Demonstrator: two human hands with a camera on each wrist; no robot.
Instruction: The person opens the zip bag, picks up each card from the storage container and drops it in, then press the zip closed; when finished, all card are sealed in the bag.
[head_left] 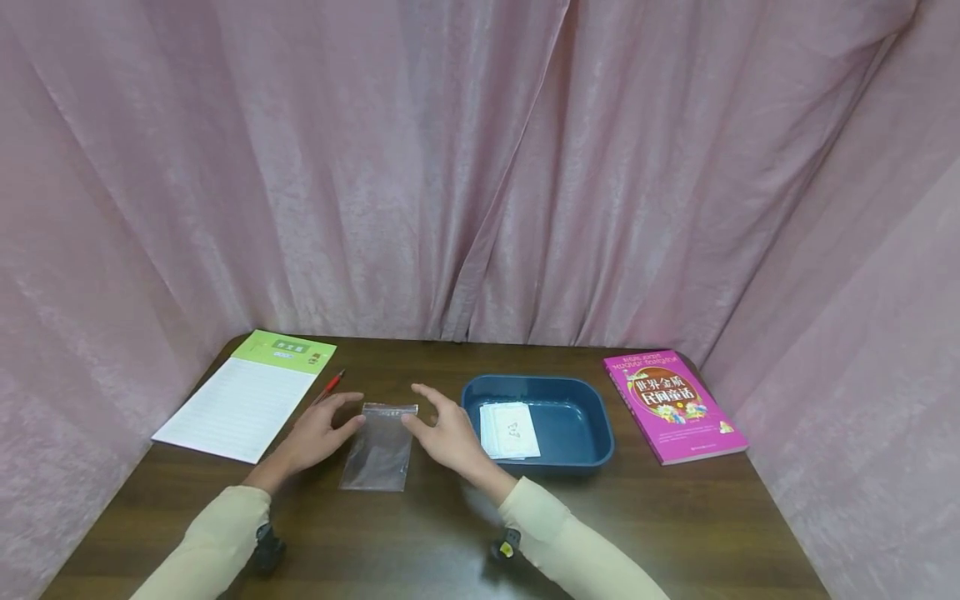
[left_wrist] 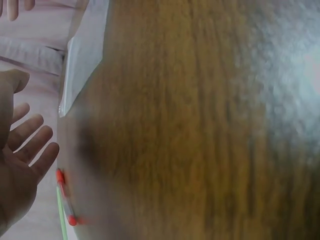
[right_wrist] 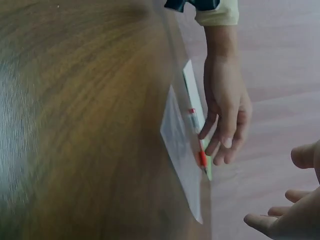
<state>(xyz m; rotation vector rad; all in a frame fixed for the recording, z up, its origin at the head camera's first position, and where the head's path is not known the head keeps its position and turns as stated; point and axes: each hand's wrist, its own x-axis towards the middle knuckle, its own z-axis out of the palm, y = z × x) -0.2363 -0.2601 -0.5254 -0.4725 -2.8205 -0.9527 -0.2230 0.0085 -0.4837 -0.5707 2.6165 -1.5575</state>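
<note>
A clear zip-top plastic bag (head_left: pixel 377 457) lies flat on the table between both hands, its zip edge at the far side. My left hand (head_left: pixel 318 433) hovers by the bag's left upper corner, thumb and fingers spread. On the other side, my right hand (head_left: pixel 450 437) hangs near the right upper corner, fingers apart and relaxed. The right wrist view shows the left hand (right_wrist: pixel 227 107) raised above the bag (right_wrist: pixel 181 150), gripping nothing. In the left wrist view, the left hand's fingers (left_wrist: pixel 37 142) are loosely extended.
Right of the bag stands a blue plastic bin (head_left: pixel 573 417) with white cards (head_left: pixel 516 431) inside. A pink book (head_left: pixel 678 408) lies at far right. At left are a green-topped writing pad (head_left: pixel 251 392) and a red pen (head_left: pixel 330 385). Pink curtains (head_left: pixel 420 167) hang behind the table.
</note>
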